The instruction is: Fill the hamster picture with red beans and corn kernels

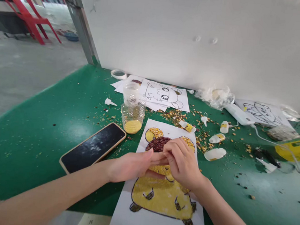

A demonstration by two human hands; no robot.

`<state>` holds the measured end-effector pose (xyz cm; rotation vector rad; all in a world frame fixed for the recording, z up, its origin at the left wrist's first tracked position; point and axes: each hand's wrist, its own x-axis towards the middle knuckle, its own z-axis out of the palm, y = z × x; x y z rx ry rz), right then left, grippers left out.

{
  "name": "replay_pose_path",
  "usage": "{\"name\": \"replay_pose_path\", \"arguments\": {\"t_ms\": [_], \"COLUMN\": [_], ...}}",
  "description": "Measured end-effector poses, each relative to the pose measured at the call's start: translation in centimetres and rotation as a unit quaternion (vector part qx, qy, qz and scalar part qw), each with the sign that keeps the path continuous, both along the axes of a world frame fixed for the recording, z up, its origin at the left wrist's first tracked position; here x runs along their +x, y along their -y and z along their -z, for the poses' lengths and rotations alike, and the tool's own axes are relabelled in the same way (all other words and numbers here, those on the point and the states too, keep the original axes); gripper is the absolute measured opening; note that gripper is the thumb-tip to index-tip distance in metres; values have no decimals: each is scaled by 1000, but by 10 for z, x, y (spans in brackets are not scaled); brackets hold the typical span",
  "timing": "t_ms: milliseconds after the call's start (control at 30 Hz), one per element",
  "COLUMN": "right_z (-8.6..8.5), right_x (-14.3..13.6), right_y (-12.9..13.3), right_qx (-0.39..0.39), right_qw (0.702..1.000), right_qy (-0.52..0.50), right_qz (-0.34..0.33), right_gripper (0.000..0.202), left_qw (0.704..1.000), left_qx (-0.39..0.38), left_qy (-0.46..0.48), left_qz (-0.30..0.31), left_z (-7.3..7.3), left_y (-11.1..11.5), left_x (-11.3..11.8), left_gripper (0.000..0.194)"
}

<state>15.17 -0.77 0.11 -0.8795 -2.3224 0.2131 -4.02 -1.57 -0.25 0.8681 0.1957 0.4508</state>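
Yellow grains (155,188) fill much of the animal picture (122,218), which lies on the green tabletop (46,124) just before me, probably for easy reach. Above it, my left hand (140,166) is stretched open, perhaps as support; my right hand (184,161) bunches its fingertips against it, pinching what, I cannot tell.

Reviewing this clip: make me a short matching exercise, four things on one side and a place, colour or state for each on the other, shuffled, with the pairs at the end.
Things
1. Phone
2. Clear plastic container
3. Picture sheet
4. Chair

Descriptions
A. Red, in the background at upper left
B. Beneath the left hand and the right hand
C. Black-faced, with a tan edge
D. Has yellow material at its bottom

Pairs: 1-C, 2-D, 3-B, 4-A
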Motion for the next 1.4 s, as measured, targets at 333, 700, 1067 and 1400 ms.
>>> {"name": "replay_pose_path", "arguments": {"t_ms": [333, 700, 1067, 1400], "right_z": [-6, -4, -5, -7], "right_x": [10, 12, 10, 13], "right_y": [-2, -4, -4, -5], "right_qx": [-2, 30, -25, 0], "right_qw": [996, 998, 998, 995], "right_qy": [-83, -50, -56, -92], "right_qz": [14, 3, 12, 46], "right_gripper": [11, 15, 13, 12], "left_qw": [1000, 999, 1000, 1000], "left_qx": [-12, -25, 13, 17], "left_qy": [18, 21, -4, 1], "left_qz": [-11, -13, -15, -16], "left_z": [-1, -4, -6, -5], "left_y": [-2, 0, 0, -1], "left_x": [-3, -6, -6, -7], "left_gripper": [54, 56, 53, 51]}}
